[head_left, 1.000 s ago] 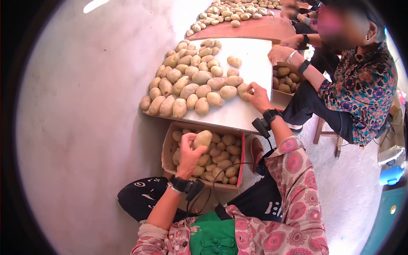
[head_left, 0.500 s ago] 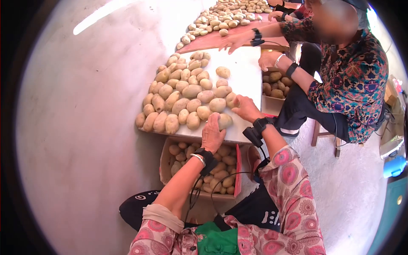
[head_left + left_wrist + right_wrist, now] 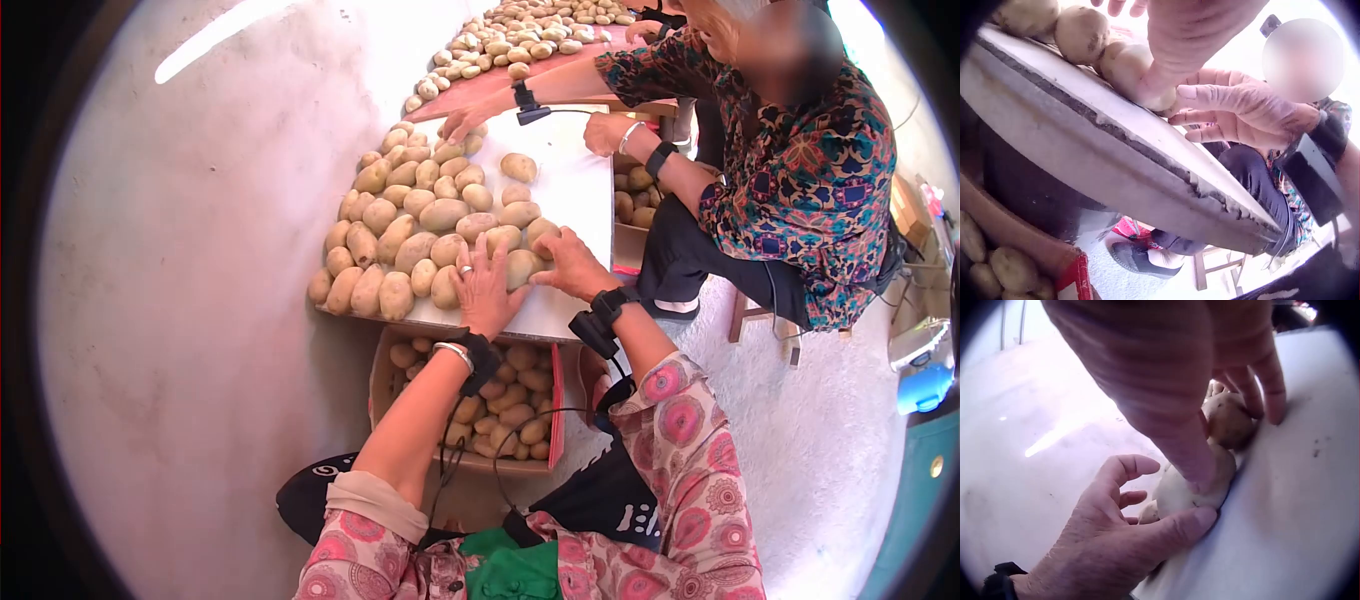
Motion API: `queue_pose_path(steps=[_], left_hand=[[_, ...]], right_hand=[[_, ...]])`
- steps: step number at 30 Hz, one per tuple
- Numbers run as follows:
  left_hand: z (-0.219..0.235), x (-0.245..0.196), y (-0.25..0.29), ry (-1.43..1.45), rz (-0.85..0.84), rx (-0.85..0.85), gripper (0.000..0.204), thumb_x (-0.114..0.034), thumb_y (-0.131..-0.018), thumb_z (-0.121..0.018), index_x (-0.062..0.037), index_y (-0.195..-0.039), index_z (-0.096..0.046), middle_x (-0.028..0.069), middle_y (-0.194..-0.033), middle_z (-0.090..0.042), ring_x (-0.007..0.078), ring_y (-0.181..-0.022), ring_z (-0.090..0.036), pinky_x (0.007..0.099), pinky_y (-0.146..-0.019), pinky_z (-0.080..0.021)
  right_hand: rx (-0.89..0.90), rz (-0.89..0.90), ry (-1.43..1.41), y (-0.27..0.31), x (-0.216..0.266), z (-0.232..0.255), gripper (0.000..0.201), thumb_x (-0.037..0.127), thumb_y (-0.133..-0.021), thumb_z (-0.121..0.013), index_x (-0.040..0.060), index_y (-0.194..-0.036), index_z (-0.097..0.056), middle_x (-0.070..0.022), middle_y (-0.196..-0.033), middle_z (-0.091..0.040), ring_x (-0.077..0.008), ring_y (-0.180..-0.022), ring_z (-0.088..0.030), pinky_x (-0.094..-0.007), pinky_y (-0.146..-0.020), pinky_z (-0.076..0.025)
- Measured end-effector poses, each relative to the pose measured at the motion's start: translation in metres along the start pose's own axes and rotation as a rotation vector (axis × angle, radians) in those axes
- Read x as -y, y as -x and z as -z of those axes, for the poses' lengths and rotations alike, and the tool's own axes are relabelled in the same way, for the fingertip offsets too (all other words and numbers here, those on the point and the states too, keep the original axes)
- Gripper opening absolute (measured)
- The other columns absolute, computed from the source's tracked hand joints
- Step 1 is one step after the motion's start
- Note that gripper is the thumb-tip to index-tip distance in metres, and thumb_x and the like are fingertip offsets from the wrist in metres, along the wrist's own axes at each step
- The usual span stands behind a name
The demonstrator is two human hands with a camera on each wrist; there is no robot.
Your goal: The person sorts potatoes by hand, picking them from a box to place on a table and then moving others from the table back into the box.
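Observation:
On the white tabletop (image 3: 562, 312), both hands meet around a pale potato (image 3: 521, 266) at the near right end of the rows. My left hand (image 3: 486, 296) rests there with fingers spread forward over neighbouring potatoes and its thumb against the pale one. From the right, my right hand (image 3: 577, 268) touches the same potato with its thumb. In the right wrist view, this hand's other fingers reach along a browner potato (image 3: 1229, 422) just beyond. Many potatoes (image 3: 410, 225) lie close together in a single layer on the left part of the table.
Below the table's near edge stands a cardboard box (image 3: 380, 385) of potatoes. Across at the right sits another person (image 3: 800, 210), one arm stretched over the far potatoes. A second potato box (image 3: 630, 240) is by that person's legs. More potatoes (image 3: 520, 35) cover a reddish table behind.
My left hand has carried a potato from above the box up onto the table, beside the right hand. The other person's arm has stretched out leftward over the table.

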State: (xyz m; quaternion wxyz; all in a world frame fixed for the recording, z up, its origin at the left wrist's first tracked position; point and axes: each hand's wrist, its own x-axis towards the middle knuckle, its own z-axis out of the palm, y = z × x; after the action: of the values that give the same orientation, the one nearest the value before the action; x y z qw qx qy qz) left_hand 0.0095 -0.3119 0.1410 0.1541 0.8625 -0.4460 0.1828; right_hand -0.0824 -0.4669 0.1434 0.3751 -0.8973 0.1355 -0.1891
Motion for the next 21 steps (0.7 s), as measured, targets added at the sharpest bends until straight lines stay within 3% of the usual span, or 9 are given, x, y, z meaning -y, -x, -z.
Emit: queue_pose_path(steps=[2,13,15,16,19,20,21], left_hand=[[-0.009,0.008,-0.002,-0.028,-0.087,0.044,0.079,-0.045,-0.076,-0.067,-0.0223,-0.143,-0.032,0.0164,-0.148,-0.022,0.0447,-0.134,-0.018,0.0659,-0.100,-0.020],[-0.010,0.000,-0.010,-0.028,-0.007,0.102,0.080,-0.046,-0.076,-0.068,-0.0226,-0.143,-0.031,0.0173,-0.149,-0.020,0.0462,-0.134,-0.019,0.0663,-0.099,-0.020],[-0.006,0.001,-0.009,-0.031,0.018,0.112,0.079,-0.047,-0.076,-0.067,-0.0223,-0.143,-0.032,0.0167,-0.149,-0.021,0.0462,-0.133,-0.020,0.0679,-0.098,-0.022],[-0.002,0.003,-0.007,0.023,-0.005,0.044,0.080,-0.046,-0.076,-0.068,-0.0195,-0.143,-0.032,0.0174,-0.149,-0.021,0.0449,-0.133,-0.021,0.0670,-0.098,-0.022],[0.024,0.018,0.005,0.243,-0.108,-0.092,0.082,-0.043,-0.076,-0.069,-0.0106,-0.141,-0.033,0.0202,-0.146,-0.026,0.0395,-0.135,-0.025,0.0623,-0.100,-0.024],[0.039,0.027,0.016,0.225,-0.151,-0.136,0.076,-0.038,-0.078,-0.068,-0.0071,-0.139,-0.035,0.0217,-0.141,-0.032,0.0360,-0.134,-0.027,0.0552,-0.102,-0.027],[0.054,0.031,0.030,0.285,-0.139,-0.226,0.061,-0.028,-0.080,-0.067,-0.0057,-0.131,-0.043,0.0209,-0.133,-0.043,0.0361,-0.128,-0.036,0.0485,-0.102,-0.030]], right_hand=[[-0.009,0.000,0.011,-0.001,-0.001,-0.001,0.042,0.017,-0.067,-0.078,0.0053,-0.101,-0.057,-0.0196,-0.103,-0.049,-0.0373,-0.098,-0.054,-0.0408,-0.087,-0.046],[0.042,0.012,-0.048,-0.020,-0.005,0.005,0.042,0.017,-0.065,-0.077,0.0066,-0.102,-0.060,-0.0200,-0.104,-0.050,-0.0361,-0.100,-0.053,-0.0392,-0.089,-0.045],[0.023,0.104,0.085,-0.021,-0.013,-0.001,0.046,0.018,-0.067,-0.076,0.0068,-0.108,-0.059,-0.0194,-0.105,-0.051,-0.0382,-0.101,-0.053,-0.0410,-0.092,-0.043],[0.045,0.146,0.067,-0.021,-0.015,0.002,0.050,0.021,-0.065,-0.077,0.0085,-0.110,-0.059,-0.0250,-0.109,-0.050,-0.0420,-0.107,-0.047,-0.0413,-0.096,-0.042],[-0.052,0.246,0.107,-0.018,-0.018,0.008,0.041,0.021,-0.070,-0.074,0.0053,-0.105,-0.059,-0.0282,-0.105,-0.057,-0.0438,-0.110,-0.047,-0.0423,-0.099,-0.039],[-0.222,0.260,0.122,-0.009,-0.009,0.012,0.033,0.021,-0.072,-0.072,0.0038,-0.098,-0.061,-0.0268,-0.112,-0.057,-0.0451,-0.108,-0.050,-0.0420,-0.100,-0.039],[-0.319,0.312,0.108,-0.004,0.001,0.021,0.027,0.021,-0.075,-0.071,0.0037,-0.095,-0.063,-0.0244,-0.107,-0.060,-0.0405,-0.100,-0.056,-0.0387,-0.094,-0.044]])
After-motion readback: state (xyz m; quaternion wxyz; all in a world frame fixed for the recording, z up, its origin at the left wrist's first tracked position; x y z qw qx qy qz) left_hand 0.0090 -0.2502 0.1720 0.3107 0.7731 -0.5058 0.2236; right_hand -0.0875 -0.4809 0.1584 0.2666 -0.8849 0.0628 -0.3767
